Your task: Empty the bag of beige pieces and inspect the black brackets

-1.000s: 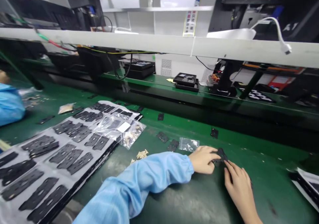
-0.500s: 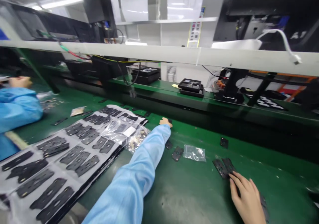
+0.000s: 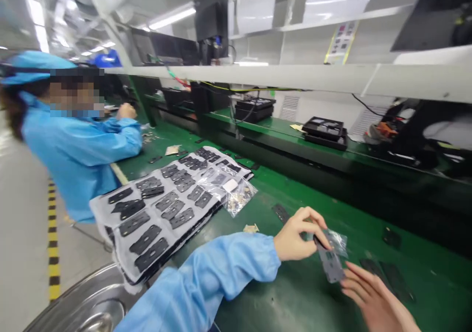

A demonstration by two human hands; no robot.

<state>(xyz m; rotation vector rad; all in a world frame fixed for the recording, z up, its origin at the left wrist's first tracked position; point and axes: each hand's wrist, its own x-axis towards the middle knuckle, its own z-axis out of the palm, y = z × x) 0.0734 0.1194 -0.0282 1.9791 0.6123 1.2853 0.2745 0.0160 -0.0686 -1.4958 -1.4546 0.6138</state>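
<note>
Pinching 1 grey plate (image 3: 331,265): left hand (image 3: 299,234) | right hand (image 3: 372,290): grip unclenched | 1 bag (image 3: 340,242) behind

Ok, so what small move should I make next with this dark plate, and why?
Probably steady the lower end of the dark plate with your right grip. Your left grip holds only the upper end, and your right fingertips are right beside the lower one, though whether they touch it is unclear.

Black trays (image 3: 324,135) on green shelf (image 3: 283,127)
</note>
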